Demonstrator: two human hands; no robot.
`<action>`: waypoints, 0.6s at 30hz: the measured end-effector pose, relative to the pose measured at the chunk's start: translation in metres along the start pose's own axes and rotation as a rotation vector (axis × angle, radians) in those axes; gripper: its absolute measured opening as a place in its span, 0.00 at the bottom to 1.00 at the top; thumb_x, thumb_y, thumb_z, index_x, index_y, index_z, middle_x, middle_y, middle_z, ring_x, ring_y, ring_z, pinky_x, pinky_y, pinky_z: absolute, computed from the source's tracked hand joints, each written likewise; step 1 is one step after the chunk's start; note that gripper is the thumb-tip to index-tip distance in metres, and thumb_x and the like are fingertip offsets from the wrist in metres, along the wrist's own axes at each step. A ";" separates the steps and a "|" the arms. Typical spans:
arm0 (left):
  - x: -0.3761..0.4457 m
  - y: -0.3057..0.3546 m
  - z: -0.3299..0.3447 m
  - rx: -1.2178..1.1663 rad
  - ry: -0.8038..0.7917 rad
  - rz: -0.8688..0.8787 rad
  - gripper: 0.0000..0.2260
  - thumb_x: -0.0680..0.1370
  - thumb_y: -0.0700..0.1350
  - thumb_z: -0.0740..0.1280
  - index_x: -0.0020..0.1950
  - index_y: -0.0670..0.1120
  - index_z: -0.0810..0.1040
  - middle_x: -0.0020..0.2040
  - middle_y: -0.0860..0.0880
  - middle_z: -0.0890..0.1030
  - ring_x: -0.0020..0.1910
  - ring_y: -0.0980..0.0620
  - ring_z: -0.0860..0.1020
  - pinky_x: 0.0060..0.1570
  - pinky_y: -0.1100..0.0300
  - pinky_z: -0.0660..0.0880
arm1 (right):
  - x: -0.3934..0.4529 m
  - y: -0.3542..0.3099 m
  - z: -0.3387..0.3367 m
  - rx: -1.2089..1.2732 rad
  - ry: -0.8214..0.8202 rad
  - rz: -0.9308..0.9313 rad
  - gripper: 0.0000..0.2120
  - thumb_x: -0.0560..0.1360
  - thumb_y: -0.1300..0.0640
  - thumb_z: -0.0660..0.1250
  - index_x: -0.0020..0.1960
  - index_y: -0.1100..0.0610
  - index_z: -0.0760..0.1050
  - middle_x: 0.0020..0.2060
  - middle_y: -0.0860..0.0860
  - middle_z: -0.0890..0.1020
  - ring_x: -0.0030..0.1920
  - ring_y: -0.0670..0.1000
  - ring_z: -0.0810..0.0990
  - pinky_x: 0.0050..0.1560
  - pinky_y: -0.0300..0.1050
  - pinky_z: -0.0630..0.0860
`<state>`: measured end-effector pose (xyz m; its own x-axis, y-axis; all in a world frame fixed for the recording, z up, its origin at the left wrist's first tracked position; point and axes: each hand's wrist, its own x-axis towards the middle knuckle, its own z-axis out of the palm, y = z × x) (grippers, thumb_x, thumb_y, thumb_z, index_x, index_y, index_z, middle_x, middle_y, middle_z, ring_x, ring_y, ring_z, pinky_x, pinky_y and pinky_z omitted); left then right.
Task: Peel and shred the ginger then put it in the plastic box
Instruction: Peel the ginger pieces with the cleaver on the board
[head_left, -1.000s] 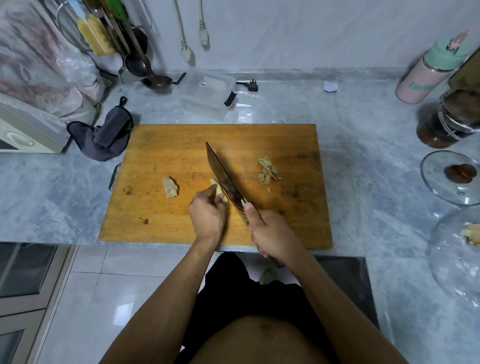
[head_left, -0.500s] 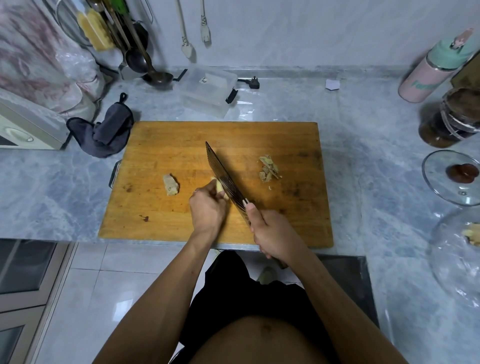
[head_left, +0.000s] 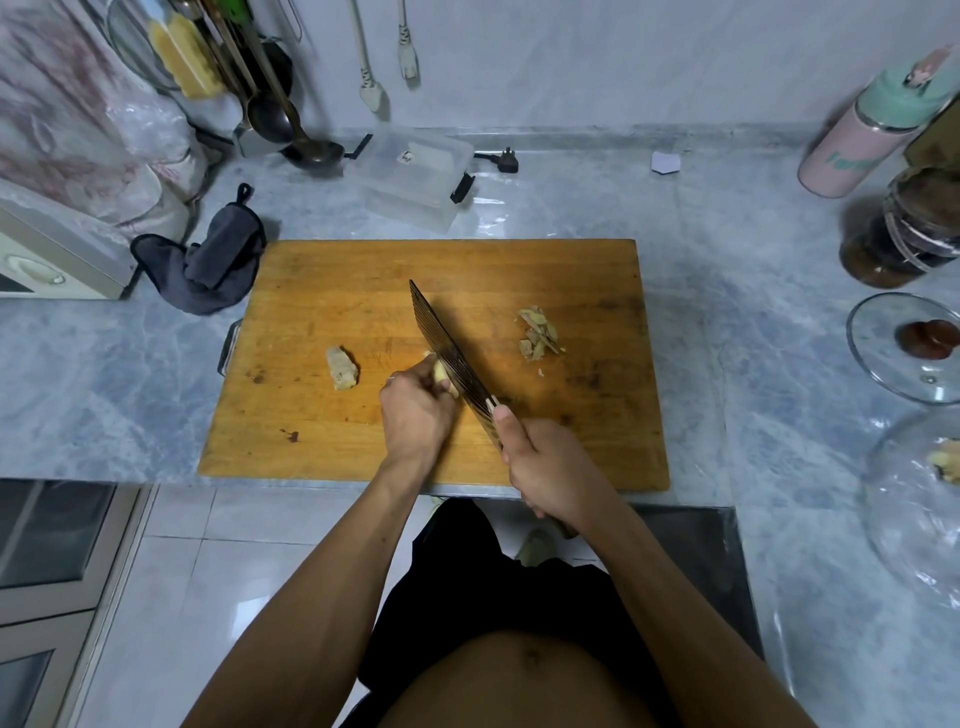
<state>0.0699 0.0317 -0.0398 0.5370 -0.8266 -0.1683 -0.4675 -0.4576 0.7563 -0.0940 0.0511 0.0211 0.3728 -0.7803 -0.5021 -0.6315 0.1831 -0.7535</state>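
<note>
Wooden board (head_left: 363, 291), pale peeled ginger (head_left: 440, 372)

The green lettering on the pink bottle (head_left: 852, 150) is unreadable.

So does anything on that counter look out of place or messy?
Nothing much. The plastic box sits askew behind the cutting board, a small heap of ginger peel lies on the board, and a dark cloth is crumpled beside it.

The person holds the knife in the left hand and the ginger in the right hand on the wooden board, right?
Not quite. The head view shows it the other way round: the right hand holds the knife, and the left hand holds the ginger on the wooden board.
</note>
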 end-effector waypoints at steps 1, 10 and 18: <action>0.000 0.000 0.000 0.000 -0.001 -0.001 0.20 0.76 0.35 0.67 0.68 0.42 0.77 0.43 0.48 0.81 0.44 0.54 0.77 0.41 0.79 0.64 | 0.000 0.000 0.000 -0.003 0.000 0.001 0.30 0.83 0.39 0.47 0.39 0.60 0.73 0.26 0.53 0.74 0.20 0.45 0.72 0.28 0.40 0.70; 0.002 0.001 0.002 -0.005 0.001 -0.040 0.19 0.76 0.34 0.66 0.68 0.40 0.77 0.57 0.43 0.83 0.50 0.58 0.76 0.48 0.79 0.63 | -0.001 -0.004 0.002 0.001 0.003 -0.020 0.30 0.83 0.39 0.46 0.37 0.58 0.71 0.26 0.53 0.72 0.26 0.51 0.72 0.36 0.48 0.74; 0.009 -0.004 0.005 0.001 0.011 -0.067 0.18 0.76 0.37 0.67 0.67 0.42 0.78 0.57 0.43 0.83 0.56 0.51 0.81 0.56 0.70 0.70 | 0.001 -0.008 0.006 0.002 0.006 -0.021 0.31 0.84 0.40 0.46 0.35 0.60 0.70 0.25 0.55 0.72 0.27 0.53 0.72 0.41 0.55 0.77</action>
<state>0.0729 0.0243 -0.0472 0.5748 -0.7904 -0.2116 -0.4307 -0.5122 0.7431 -0.0846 0.0527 0.0238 0.3819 -0.7876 -0.4835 -0.6219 0.1680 -0.7648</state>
